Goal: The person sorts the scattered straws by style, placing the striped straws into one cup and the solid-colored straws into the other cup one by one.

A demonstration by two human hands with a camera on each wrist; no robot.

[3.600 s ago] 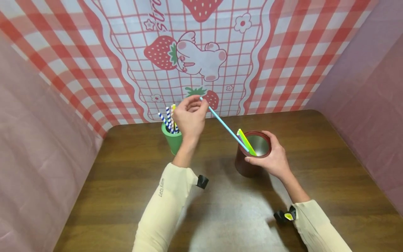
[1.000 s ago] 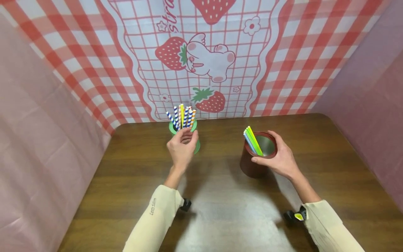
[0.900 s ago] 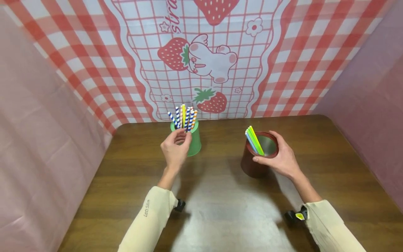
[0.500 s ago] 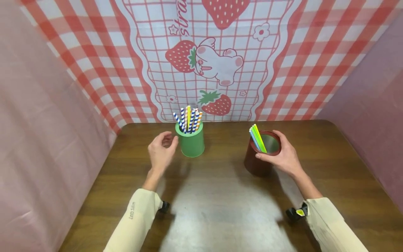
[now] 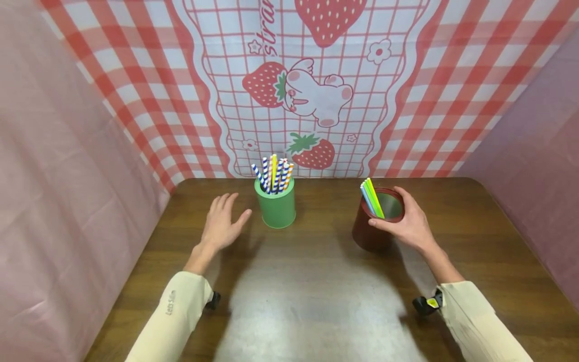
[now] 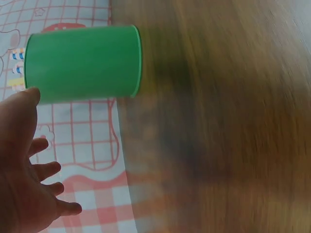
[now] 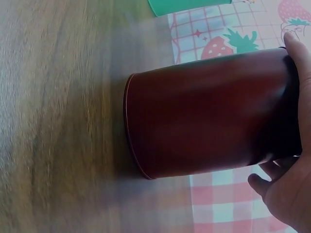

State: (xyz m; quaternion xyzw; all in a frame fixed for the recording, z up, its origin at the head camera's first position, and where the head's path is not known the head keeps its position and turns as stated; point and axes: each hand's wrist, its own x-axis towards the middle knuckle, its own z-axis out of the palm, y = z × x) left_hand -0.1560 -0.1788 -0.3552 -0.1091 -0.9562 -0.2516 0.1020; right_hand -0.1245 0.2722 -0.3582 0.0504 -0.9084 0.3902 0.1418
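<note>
My left hand [image 5: 221, 223] is held with fingers spread to the left of a green canister [image 5: 278, 212], holding nothing. Paper straws [image 5: 259, 173], mostly blue-and-white striped with a yellow and an orange one, stand in that canister. In the left wrist view the thumb [image 6: 33, 94] overlaps the canister's rim end. On the right, my right hand [image 5: 411, 226] grips a dark red canister [image 5: 368, 234] around its rim, thumb in front and fingers behind. Green and light blue straws [image 5: 374, 198] lean against the left inside of it. The right wrist view shows the red canister's side [image 7: 209, 116].
Both canisters stand on a brown wooden table [image 5: 307, 281]. Behind them hangs a strawberry-patterned cloth [image 5: 316, 100], with pink curtains [image 5: 59, 201] at the sides. A black wrist camera [image 5: 425, 304] sits on the right cuff.
Earlier my left hand lowered a light blue straw into the red canister. It then passed in front of the green canister, drew away left and spread its fingers. My right hand kept its grip.
</note>
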